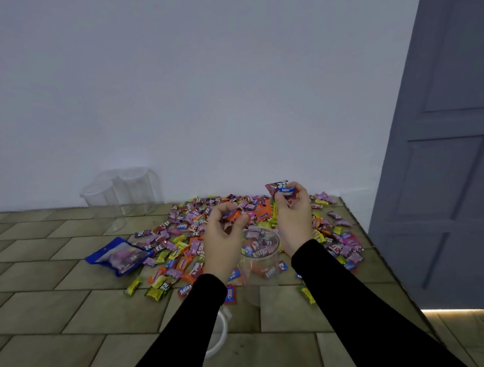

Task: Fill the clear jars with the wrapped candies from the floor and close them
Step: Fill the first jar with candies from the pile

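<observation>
Head view, the only one: scattered small foil-wrapped candies in purple, orange, yellow and red lie over the tan tiled floor, the heap centred at 12 o'clock from the person and reaching to the white wall. Open clear plastic jar stands in the middle of the heap, between the two forearms, partly filled. Left hand hovers at the jar's 10 o'clock, fingers curled and pinching a few orange and purple pieces. Right hand sits at the jar's 2 o'clock, thumb and fingers pinching several red and blue wrapped pieces held up above the pile. Cluster of empty clear jars waits against the wall at 10 o'clock, well apart. White round lid lies near the left sleeve at 7 o'clock, partly hidden. Blue candy bag lies flat at 9 o'clock of the jar. Grey panelled door stands at 3 o'clock. Handling judgement: candies look light, slick in their wrappers, hard to crush; small fingertip bunches by the wrapper body suit better than big scoops, which would likely spill. Jar looks light, thin-walled and tippable; steady it by the wall below the rim when dropping pieces in.
</observation>
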`<state>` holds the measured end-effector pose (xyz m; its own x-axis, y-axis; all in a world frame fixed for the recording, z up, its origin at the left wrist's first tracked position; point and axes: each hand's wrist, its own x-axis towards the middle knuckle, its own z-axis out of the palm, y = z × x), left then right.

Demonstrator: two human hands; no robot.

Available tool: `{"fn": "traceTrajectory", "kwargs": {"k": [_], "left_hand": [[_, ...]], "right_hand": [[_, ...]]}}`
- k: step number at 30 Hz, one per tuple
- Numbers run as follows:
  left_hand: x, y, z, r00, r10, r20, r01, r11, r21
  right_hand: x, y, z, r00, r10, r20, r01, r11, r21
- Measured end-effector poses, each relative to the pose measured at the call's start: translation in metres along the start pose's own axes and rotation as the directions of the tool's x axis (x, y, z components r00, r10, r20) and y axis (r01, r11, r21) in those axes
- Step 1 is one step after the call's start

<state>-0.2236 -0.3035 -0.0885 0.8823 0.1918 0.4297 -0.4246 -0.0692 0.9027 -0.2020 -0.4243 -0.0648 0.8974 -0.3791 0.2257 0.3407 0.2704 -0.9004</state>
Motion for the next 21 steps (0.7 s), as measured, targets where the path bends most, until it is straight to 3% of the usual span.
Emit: {"fn": "traceTrajectory", "kwargs": {"k": [4,12,21], "left_hand": [[-0.006,-0.005,0.005,1.000,0.012,0.007,-0.012,0.999,0.041],[-0.009,-0.009,0.008,1.000,0.002,0.016,-0.001,0.999,-0.042],[-0.008,-0.014,0.011,0.999,-0.031,0.027,0.033,0.996,-0.088]], "right_hand": [[-0.008,0.010,0.002,1.000,0.014,-0.012,-0.014,1.000,0.000],[-0.018,0.016,0.006,0.991,-0.068,-0.111,0.062,0.997,-0.054],[-0.016,0.019,0.007,0.991,-0.067,-0.116,0.057,0.994,-0.091]]}}
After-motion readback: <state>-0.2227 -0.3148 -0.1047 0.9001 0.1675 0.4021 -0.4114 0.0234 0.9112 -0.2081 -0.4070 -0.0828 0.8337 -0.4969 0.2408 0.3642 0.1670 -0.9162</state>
